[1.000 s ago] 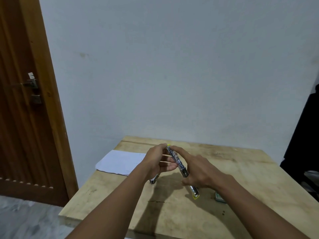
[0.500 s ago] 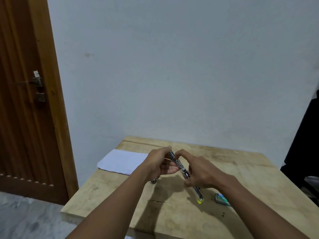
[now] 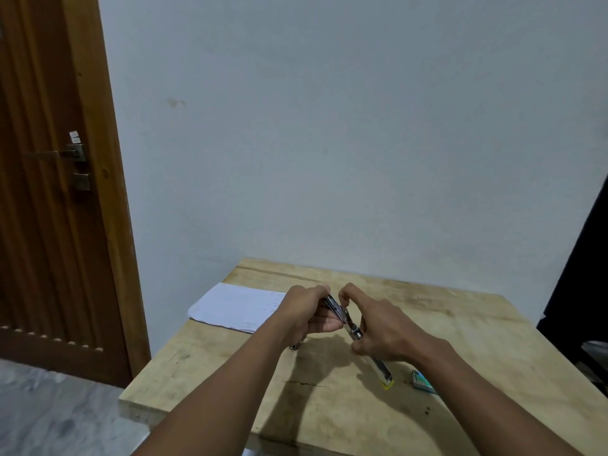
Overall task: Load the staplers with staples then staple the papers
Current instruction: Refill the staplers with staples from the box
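Note:
A metal stapler (image 3: 381,366) with a yellow tip is swung open and held slanted above the wooden table (image 3: 460,324). My left hand (image 3: 306,314) grips its upper end, fingers curled round it. My right hand (image 3: 378,324) holds the lower arm, with the index finger bent over the open middle part. What lies between those fingers is hidden. A stack of white papers (image 3: 233,306) lies at the table's left edge, behind my left hand. A small green staple box (image 3: 422,382) sits on the table just right of the stapler's tip.
A small metal piece (image 3: 295,346) shows on the table under my left wrist. A wooden door (image 3: 49,192) stands at the left and a plain wall behind the table. A dark object (image 3: 585,258) stands at the right edge.
The stapler's lower end has dropped closer to the table and my hands have shifted slightly right. The right index finger has curled down over the open stapler.

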Motion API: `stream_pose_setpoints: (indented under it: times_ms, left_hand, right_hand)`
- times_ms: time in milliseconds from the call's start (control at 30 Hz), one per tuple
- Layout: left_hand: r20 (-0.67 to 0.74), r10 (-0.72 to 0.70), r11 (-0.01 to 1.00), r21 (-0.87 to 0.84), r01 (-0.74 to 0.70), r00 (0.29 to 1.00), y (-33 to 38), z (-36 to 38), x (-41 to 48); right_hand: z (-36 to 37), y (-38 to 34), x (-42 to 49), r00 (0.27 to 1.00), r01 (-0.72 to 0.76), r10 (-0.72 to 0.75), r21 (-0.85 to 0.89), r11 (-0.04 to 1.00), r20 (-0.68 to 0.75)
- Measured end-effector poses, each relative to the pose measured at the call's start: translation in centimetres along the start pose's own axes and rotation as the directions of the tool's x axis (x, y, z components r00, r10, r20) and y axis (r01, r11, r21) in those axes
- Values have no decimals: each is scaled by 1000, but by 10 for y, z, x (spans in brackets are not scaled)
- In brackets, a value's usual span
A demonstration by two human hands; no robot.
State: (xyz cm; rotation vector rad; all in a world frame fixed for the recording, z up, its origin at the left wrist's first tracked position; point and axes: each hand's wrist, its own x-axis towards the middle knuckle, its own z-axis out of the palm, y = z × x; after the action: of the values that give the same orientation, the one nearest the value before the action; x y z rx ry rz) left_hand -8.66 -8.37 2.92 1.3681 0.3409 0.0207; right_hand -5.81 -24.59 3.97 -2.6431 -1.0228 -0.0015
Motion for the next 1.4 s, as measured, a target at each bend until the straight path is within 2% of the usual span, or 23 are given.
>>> stream_pose_setpoints:
  times_ms: [300,567,1000,1267,1400]
  left_hand:
    - [17,3,999,-51,-2,1000,-4,-6,3]
    - [78,-29,999,-26,31,997,-5,-10,3]
    - [60,-9,999,-32,11,998,-9,-14,4]
    - [84,-16,1000,-15,18,996,-4,-13,1]
    - [74,-8,999,-30,10,997,-7,-12,0]
  right_hand:
    - [2,-1,2,998,19,-18,18,1000,-62]
    - [-2,-4,8,1000,10,-10,-10,1000,21]
    - [7,-6,11,999,-2,3,47,999,-32]
    - [-3,-10,15,1000,-6,6,19,1000,20]
    - [-1,-12,15,1000,-6,7,37,999,-4]
